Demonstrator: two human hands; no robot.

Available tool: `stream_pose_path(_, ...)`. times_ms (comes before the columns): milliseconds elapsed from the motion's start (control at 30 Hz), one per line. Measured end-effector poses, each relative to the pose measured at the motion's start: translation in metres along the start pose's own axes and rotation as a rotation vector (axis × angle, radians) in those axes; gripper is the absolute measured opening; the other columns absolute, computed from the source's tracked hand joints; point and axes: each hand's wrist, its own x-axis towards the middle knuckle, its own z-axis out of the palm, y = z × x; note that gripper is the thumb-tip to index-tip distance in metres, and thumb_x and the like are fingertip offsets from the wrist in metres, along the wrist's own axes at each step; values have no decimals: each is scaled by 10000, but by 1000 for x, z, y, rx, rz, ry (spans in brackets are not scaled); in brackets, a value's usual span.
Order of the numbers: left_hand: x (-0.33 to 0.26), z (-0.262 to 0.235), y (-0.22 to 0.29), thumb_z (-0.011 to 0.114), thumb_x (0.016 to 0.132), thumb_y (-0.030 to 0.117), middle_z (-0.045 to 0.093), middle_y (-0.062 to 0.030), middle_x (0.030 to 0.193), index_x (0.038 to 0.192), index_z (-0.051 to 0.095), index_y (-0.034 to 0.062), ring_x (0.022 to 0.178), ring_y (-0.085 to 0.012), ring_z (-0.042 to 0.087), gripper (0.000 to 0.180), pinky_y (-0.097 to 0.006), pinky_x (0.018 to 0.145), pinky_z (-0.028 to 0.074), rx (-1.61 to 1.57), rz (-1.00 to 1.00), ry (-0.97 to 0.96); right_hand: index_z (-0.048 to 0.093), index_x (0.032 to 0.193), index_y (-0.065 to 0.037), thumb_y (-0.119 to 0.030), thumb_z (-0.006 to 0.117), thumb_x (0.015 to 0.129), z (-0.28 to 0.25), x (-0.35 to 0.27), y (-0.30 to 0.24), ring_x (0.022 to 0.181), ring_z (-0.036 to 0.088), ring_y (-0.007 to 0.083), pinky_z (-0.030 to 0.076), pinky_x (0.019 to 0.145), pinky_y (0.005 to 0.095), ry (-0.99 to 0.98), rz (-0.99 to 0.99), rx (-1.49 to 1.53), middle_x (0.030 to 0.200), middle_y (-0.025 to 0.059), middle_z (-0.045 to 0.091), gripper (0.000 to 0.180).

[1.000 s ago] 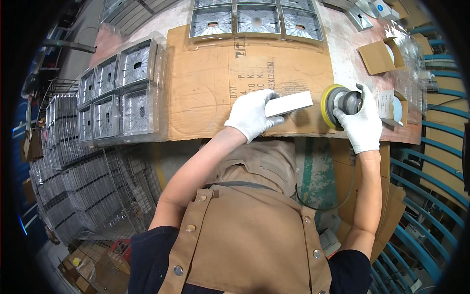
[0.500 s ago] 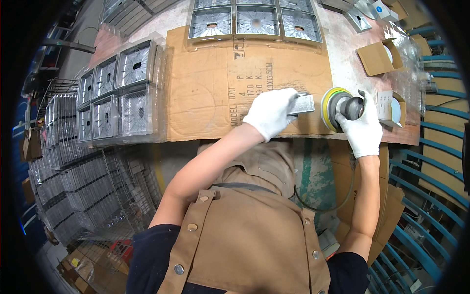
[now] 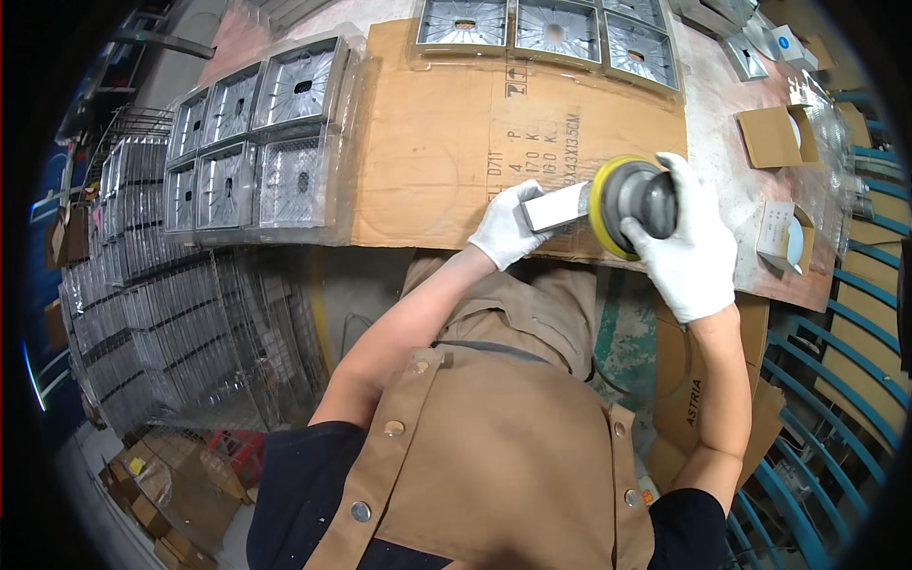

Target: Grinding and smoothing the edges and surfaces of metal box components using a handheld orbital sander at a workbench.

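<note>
My gloved left hand [image 3: 509, 228] grips a silver metal housing [image 3: 555, 208] by its left end, one smooth side wall facing up. In my gloved right hand [image 3: 695, 249] is a round orbital sander [image 3: 654, 203], grey and black with a yellow-edged pad [image 3: 602, 209]. Its pad stands on edge, close against the housing's right end; whether they touch, I cannot tell. Both are held over the front edge of a flat cardboard sheet [image 3: 427, 142]. The fingertips under the housing are hidden.
Plastic trays of square metal housings stand at the left [image 3: 302, 85] and far side [image 3: 556, 33]. Open cartons with pale discs sit at the right, a far one [image 3: 760, 138] and a near one [image 3: 777, 237]. Blue curved rails [image 3: 879, 332] lie beyond; stacked trays [image 3: 180, 323] fill the lower left.
The housing has been turned so a broad side shows, and it sits lower and left. The sander has come left, closing the gap to it. The whole view has shifted a little.
</note>
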Motion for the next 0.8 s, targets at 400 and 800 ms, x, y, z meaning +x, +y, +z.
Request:
stream_pose_path(400,11,1,-12,809,778,150,728,-153,1063,1162,657,103,1034,-351,687,416,-416,886,548,229,145,10,505,1346,-236,-210,786,802,11,24,-61,867,667,444,569,761,478,-365,-114,-160,1088,223,549,613)
stream_pose_path(800,11,-1,3,806,751,110,712,-161,931,965,617,54,917,-371,682,291,-406,821,550,235,185,38,525,1336,-229,-232,800,801,16,10,-56,901,664,444,573,781,485,-338,-162,-142,1142,205,555,602)
